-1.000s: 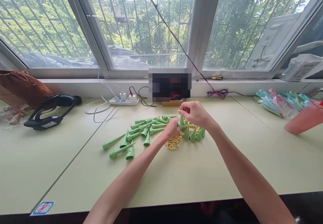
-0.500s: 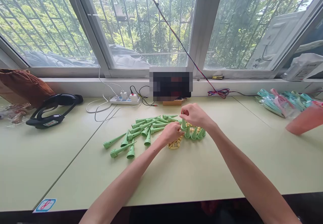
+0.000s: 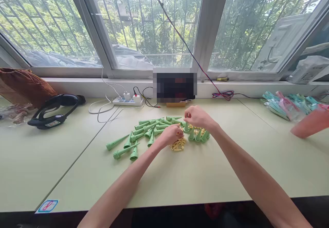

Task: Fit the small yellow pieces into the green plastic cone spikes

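"So, what do the fingers hold?"

"The right hand [image 3: 197,116] pinches a cone [image 3: 186,128] by its upper end; the long axis is close to upright, wide end down. The left hand [image 3: 171,134] is bent, fingertips lowered over the pegs [image 3: 178,146]. Whether a peg is gripped there cannot be told at this size."

"Which hand is nearer the pegs?"

"The left. They lie directly below its fingertips and spread toward the wearer. The held cone is just to the right of those same fingertips; whether the two touch is unclear."

"And the cone's base?"

"Low, near the table [image 3: 205,176]; contact cannot be made out."

"Farther out?"

"To the right of the held cone, the upright cones [image 3: 197,137] stand close together, tips up, with more pegs showing among them. To the left of the left hand, the loose cones [image 3: 137,137] lie in a spread, mostly on their sides, their axes pointing various ways."
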The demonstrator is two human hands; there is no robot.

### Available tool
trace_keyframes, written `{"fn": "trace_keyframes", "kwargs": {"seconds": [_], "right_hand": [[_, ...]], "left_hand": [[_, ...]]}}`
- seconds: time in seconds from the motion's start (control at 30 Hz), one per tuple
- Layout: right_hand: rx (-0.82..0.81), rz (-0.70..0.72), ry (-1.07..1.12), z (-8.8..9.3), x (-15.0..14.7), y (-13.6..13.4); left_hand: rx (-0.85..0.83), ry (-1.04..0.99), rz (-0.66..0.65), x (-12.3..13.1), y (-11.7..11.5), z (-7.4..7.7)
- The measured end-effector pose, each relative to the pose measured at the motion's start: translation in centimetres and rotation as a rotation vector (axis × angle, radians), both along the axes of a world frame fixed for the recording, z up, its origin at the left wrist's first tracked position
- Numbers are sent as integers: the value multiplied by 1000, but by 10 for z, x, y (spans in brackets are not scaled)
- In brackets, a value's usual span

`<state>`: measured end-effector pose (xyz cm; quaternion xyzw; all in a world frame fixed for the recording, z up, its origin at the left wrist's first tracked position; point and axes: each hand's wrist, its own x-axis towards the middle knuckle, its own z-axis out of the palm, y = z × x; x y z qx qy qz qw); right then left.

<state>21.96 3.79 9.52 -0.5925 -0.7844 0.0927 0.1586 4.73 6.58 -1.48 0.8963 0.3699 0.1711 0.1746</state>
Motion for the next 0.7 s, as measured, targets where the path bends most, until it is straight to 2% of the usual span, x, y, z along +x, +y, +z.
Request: {"fn": "trace_keyframes", "kwargs": {"seconds": [0.2, 0.4, 0.7], "right_hand": [[-79, -1, -105, 0, -3, 1], [-133, -3, -164, 0, -6, 2], [-171, -30, -217, 0, -7, 1]], "left_hand": [[20, 60, 30, -6, -5, 8], [65, 49, 91, 2, -11, 13], [78, 84, 83, 17, -10, 7]]}}
